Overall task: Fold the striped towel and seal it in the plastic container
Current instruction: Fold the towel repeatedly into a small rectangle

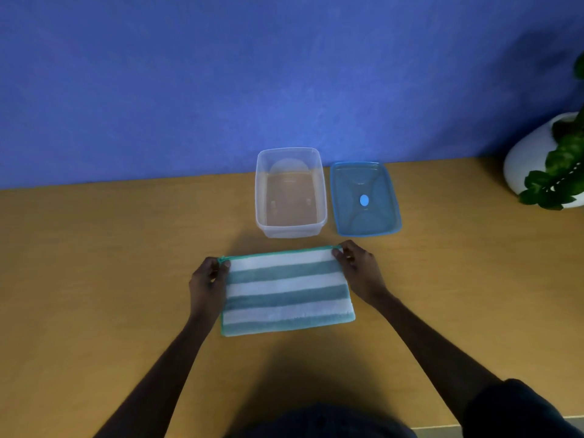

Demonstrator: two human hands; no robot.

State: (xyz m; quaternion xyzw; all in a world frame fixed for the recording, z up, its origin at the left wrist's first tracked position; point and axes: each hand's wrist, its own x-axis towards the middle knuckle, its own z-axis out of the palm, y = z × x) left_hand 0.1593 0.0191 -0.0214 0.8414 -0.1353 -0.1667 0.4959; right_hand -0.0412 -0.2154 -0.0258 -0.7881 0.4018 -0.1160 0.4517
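Note:
The striped towel point(286, 292), teal and white, lies folded into a rectangle on the wooden table in front of me. My left hand point(207, 281) pinches its far left corner. My right hand point(358, 270) pinches its far right corner. Just behind the towel stands the clear plastic container point(262, 197), open and with nothing inside. Its blue lid point(365, 216) lies flat on the table to the right of the container, a pale oval spot at its middle.
A white pot point(524, 159) with a green leafy plant point(559, 172) stands at the far right. A blue wall rises behind the table point(110, 263). The table's front edge runs near my body at the bottom right.

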